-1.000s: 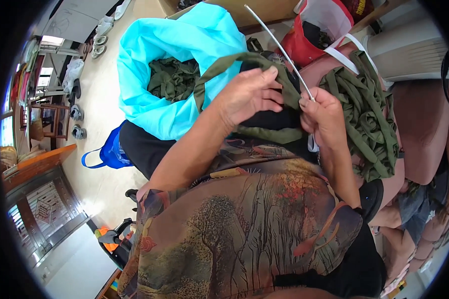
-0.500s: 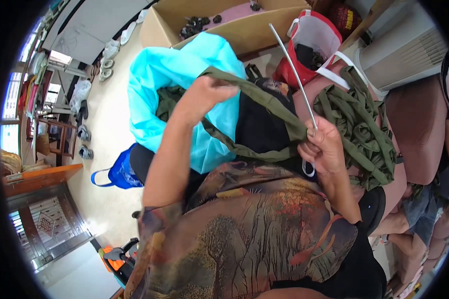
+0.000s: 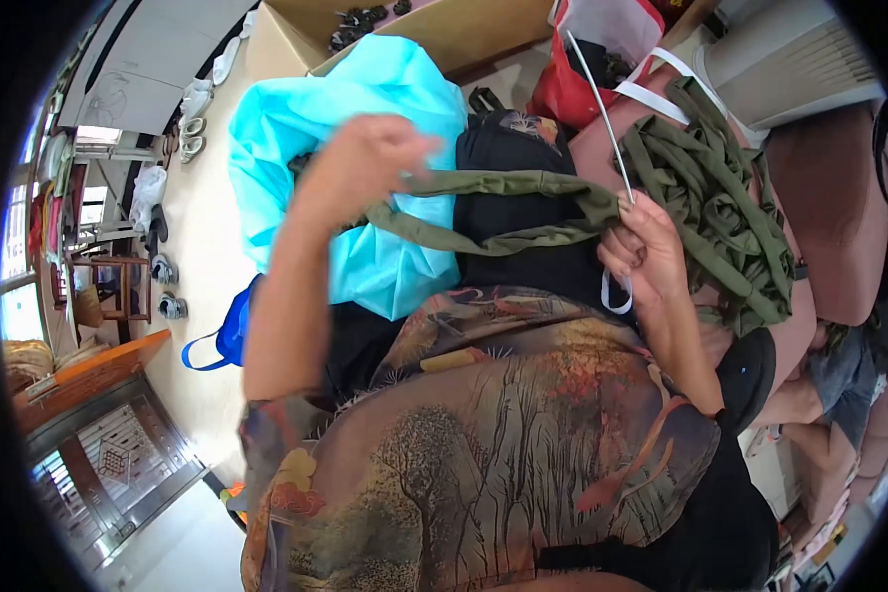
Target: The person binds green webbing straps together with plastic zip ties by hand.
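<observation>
My right hand (image 3: 649,242) is closed around the lower end of a thin metal rod (image 3: 598,109), which slants up and to the left. The same hand grips the end of an olive-green fabric strip (image 3: 533,185), and a white loop (image 3: 617,299) hangs below its fingers. From there the strip runs leftward in two lengths over my lap. My left hand (image 3: 370,163), smeared by motion, is by the strip's left part, above a turquoise cloth bag (image 3: 395,74); its grip is unclear. A heap of olive-green strips (image 3: 705,197) lies right of my right hand.
A cardboard box (image 3: 434,39) with small dark pieces stands ahead, beside a red bag (image 3: 553,94). A blue bag (image 3: 229,331) is at my left. At right are a brown seat (image 3: 829,217) and another person's legs (image 3: 794,405). Shoes (image 3: 173,306) line the floor at left.
My left hand has moved left and slightly down, away from my right hand. The strip now lies lower and more level. My right hand still grips the rod; the view has shifted slightly.
</observation>
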`<state>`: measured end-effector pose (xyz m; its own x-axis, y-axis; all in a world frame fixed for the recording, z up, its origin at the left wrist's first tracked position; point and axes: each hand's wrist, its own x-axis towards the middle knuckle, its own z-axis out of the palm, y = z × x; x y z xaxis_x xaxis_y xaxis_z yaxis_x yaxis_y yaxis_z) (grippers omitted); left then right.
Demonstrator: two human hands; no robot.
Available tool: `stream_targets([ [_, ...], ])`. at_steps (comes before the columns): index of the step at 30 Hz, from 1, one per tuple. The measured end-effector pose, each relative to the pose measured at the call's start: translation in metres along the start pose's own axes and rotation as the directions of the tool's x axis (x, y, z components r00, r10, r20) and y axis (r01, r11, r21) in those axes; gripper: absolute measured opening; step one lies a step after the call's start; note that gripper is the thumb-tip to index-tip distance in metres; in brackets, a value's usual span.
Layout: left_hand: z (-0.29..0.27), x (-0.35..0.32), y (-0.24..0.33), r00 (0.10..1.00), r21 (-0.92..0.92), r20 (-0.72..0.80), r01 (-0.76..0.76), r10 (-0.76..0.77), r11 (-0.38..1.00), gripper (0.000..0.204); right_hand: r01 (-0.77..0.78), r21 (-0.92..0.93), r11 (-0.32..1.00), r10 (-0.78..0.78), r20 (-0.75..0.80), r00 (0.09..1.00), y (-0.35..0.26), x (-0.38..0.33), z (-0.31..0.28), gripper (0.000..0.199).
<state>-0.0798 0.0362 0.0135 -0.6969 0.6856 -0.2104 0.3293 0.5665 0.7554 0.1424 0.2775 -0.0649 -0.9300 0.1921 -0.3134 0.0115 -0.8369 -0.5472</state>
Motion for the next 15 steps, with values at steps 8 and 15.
stream_targets([
  [8, 0.147, -0.022, 0.005, 0.851, -0.853, 0.522, 0.521, 0.049, 0.036, 0.035, -0.018, 0.071, 0.997, 0.006, 0.159, 0.987, 0.002, -0.004, 0.0, 0.006],
  [15, 0.148, -0.008, -0.011, 0.982, -0.982, 0.147, 0.16, 0.117, -0.105, 0.029, -0.033, 0.096, 0.995, 0.007, 0.261, 0.965, 0.007, -0.009, 0.005, 0.006],
])
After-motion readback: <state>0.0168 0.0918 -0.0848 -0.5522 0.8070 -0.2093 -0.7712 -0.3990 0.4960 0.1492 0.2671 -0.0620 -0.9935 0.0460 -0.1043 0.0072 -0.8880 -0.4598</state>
